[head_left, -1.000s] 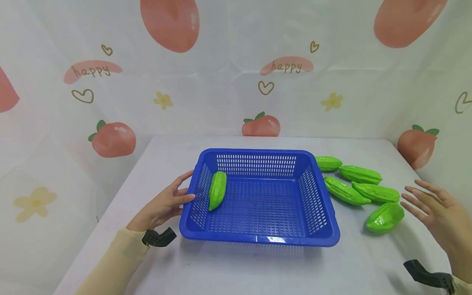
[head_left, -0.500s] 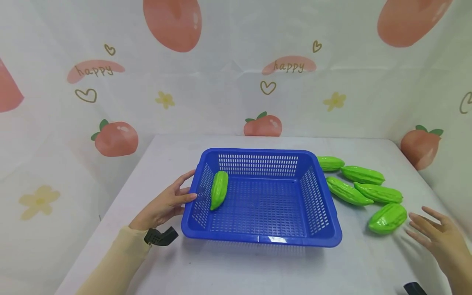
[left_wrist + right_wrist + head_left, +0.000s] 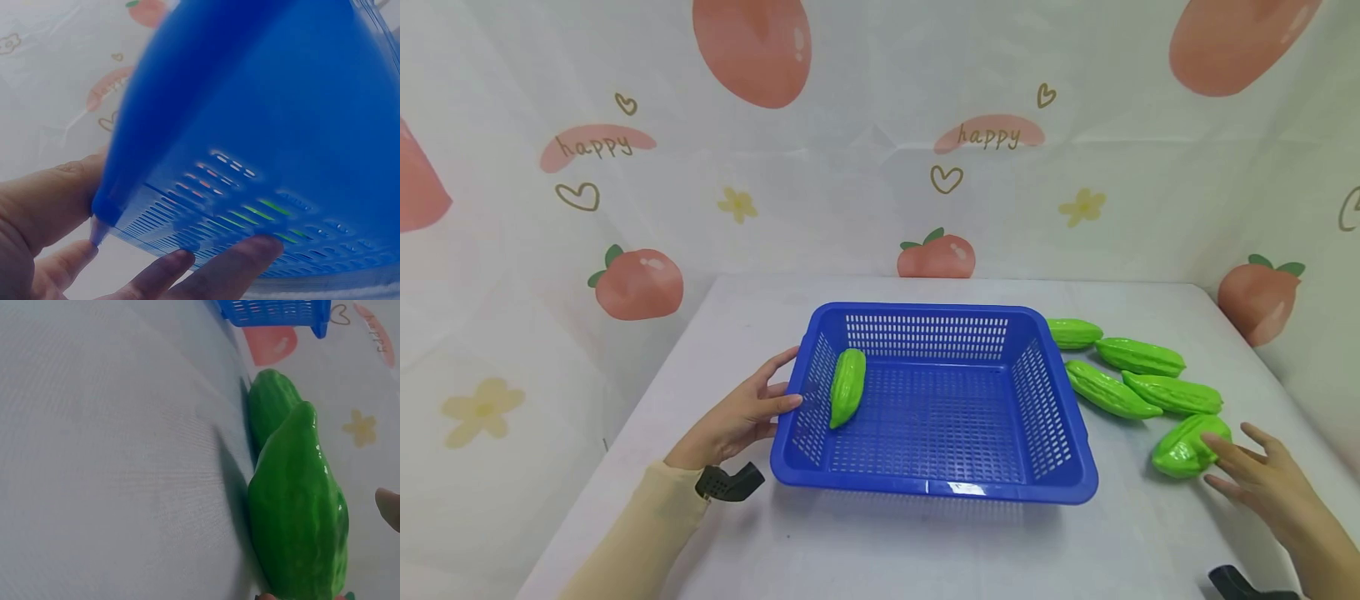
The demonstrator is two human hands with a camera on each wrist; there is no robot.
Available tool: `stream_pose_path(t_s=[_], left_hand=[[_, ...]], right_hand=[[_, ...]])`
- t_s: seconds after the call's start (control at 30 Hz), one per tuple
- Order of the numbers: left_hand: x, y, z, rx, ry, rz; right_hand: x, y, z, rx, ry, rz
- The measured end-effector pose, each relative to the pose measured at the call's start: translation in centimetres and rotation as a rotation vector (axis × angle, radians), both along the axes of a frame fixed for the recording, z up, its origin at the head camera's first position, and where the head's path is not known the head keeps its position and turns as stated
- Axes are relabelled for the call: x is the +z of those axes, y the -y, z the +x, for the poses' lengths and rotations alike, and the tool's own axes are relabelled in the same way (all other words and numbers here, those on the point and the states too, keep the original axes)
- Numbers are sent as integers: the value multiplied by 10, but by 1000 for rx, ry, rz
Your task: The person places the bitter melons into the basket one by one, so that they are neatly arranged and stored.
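the left hand [image 3: 737, 417] holds the left side of the blue basket [image 3: 880, 487], with its thumb at the rim and its fingers on the outside of the wall with the holes. this hand has not really moved in the last second, and the basket is in the same spot on the white table [image 3: 925, 550]. inside the basket, near the left wall, lies one green gourd [image 3: 847, 388], and it has stayed put too. past the right side of the basket, the far gourd [image 3: 1073, 334] peeks out from behind the rim. next come the slanted gourd [image 3: 1112, 390], the back gourd [image 3: 1141, 357] and the middle gourd [image 3: 1172, 393], all lying close together. closest to the person is the near gourd [image 3: 1180, 450]. the big change is at the far right: the right hand [image 3: 1273, 487] was beside the near gourd, and now its fingers are over the right end of it. they are loose and spread, not squeezing anything, and i can't tell if any of them touch it. the near gourd has not moved, so the hand seems to have reached it but has not picked it up yet.
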State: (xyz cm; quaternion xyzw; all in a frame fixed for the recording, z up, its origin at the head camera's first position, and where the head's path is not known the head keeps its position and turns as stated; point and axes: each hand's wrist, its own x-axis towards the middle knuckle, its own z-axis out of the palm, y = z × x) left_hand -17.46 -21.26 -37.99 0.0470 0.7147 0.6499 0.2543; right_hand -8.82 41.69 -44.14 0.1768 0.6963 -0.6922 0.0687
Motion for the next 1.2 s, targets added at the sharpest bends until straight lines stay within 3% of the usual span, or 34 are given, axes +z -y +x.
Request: stream_pose_path(t_s=[0.27, 0.53, 0.97, 1.2], left_hand=[[-1, 0, -1, 1, 1, 5], [-1, 0, -1, 3, 3, 9], [1, 0, 0, 14, 2, -9], [0, 1, 0, -2, 1, 9]], right_hand=[[4, 2, -6, 69, 70, 135], [13, 8, -11, 143, 227, 346], [15, 8, -17, 171, 288, 414], [14, 9, -18, 122, 287, 419]])
